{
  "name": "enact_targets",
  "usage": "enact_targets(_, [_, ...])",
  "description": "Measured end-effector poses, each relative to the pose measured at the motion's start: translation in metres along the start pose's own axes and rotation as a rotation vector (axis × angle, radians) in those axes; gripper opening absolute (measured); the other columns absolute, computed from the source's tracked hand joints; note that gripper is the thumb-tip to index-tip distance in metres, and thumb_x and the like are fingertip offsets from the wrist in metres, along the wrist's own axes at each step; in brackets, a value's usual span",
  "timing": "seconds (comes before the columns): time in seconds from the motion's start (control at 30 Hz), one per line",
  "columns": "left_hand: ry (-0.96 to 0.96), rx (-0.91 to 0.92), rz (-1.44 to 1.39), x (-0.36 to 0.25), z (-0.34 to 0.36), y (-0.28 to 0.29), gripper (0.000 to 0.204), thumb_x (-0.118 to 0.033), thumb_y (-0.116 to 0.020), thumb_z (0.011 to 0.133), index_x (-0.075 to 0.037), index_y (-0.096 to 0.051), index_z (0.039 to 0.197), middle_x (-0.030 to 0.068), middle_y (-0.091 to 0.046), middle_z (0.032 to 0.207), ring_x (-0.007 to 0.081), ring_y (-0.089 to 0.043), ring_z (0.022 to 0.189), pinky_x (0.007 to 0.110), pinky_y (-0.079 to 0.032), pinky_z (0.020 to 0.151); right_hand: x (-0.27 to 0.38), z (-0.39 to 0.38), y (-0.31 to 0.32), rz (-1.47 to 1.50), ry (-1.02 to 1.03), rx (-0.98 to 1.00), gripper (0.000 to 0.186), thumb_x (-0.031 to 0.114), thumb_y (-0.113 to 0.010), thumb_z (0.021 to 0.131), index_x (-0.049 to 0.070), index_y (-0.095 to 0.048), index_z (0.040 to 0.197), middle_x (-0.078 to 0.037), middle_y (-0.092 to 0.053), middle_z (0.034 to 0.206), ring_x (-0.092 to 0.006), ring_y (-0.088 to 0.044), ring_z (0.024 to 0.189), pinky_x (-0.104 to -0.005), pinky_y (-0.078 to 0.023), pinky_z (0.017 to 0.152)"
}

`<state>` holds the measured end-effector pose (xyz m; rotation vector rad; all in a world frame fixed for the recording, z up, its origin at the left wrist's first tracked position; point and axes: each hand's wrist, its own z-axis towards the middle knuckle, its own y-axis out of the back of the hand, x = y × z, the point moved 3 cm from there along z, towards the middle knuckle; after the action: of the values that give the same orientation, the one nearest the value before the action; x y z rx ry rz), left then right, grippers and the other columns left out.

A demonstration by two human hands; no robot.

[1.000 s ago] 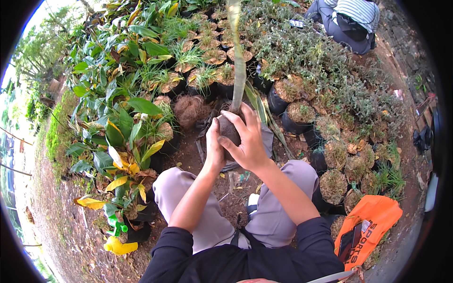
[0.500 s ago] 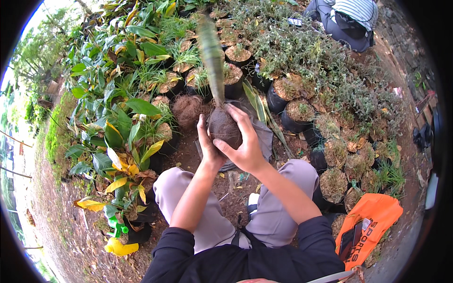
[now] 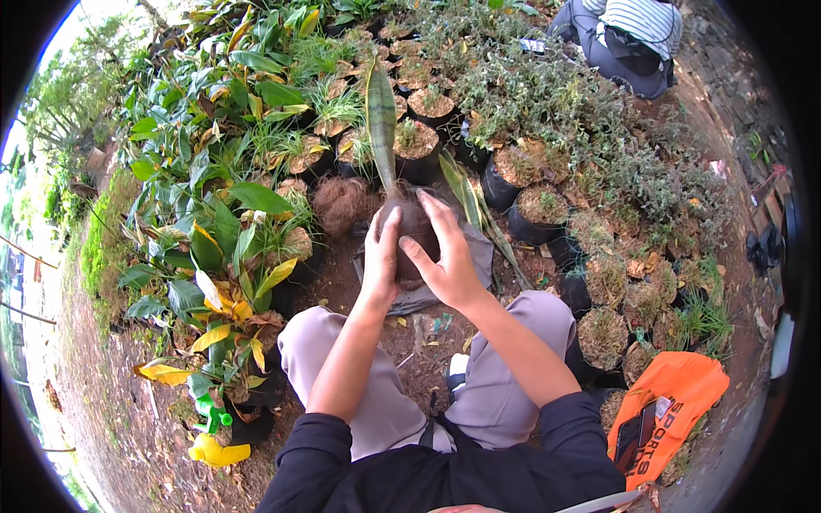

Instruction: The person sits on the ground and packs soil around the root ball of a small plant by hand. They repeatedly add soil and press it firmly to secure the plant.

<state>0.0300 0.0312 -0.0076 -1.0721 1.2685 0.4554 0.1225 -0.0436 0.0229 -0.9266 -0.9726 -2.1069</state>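
Between my two hands is a dark brown, rounded root ball (image 3: 409, 222) wrapped in fine fibres, with a single upright, banded green leaf (image 3: 381, 120) leaning slightly left from its top. My left hand (image 3: 381, 256) cups the ball's left side, fingers pointing upward. My right hand (image 3: 445, 256) is wrapped round the right side, fingers over the ball and thumb across its front. Under them lies a crumpled grey plastic sheet (image 3: 476, 265). A tangle of brown fibre (image 3: 342, 205) sits just to the left, and long loose striped leaves (image 3: 462, 188) lie to the right.
Black-bagged plants (image 3: 539, 214) line the back and right. Leafy plants (image 3: 209, 248) crowd the left. A yellow-and-green watering can (image 3: 214, 449) is at lower left, an orange bag (image 3: 684, 385) with a phone at lower right. Another person (image 3: 629, 47) crouches at upper right.
The banded leaf has swung left and sits lower in view. My hands have shifted their grip on the root ball, the left fingers moving further across its front.
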Motion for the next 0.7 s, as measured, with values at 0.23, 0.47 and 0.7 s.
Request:
enact_targets(0.23, [0.022,-0.108,-0.215,-0.02,-0.015,-0.004,0.074,-0.058,-0.035,0.095,-0.013,-0.017,0.152,0.0136,-0.044,0.142,0.0235,-0.055,0.116,0.041,-0.04,0.102,0.003,0.003,0.007,0.568,-0.24,-0.115,0.075,0.025,-0.076,0.081,-0.004,-0.036,0.138,-0.017,-0.047,0.132,-0.0248,-0.049,0.121,-0.0377,-0.039,0.103])
enact_targets(0.47, [0.104,0.059,-0.445,-0.007,-0.018,-0.018,0.061,-0.054,-0.037,0.095,-0.009,-0.047,0.134,0.012,-0.055,0.129,0.0266,-0.056,0.116,0.042,-0.044,0.1,0.017,-0.01,-0.006,-0.242,0.069,-0.049,0.083,0.056,-0.058,0.086,0.003,-0.033,0.144,-0.021,-0.033,0.147,-0.0372,-0.028,0.138,-0.0514,-0.014,0.112])
enact_targets(0.7, [0.167,0.096,-0.391,0.013,-0.006,0.001,0.045,-0.039,-0.044,0.096,-0.008,-0.049,0.129,0.0135,-0.059,0.122,0.0256,-0.061,0.108,0.039,-0.049,0.093,0.017,-0.003,-0.001,-0.111,0.145,0.004,0.075,0.055,-0.053,0.09,0.002,-0.038,0.14,-0.024,-0.036,0.144,-0.0399,-0.035,0.133,-0.0548,-0.021,0.109])
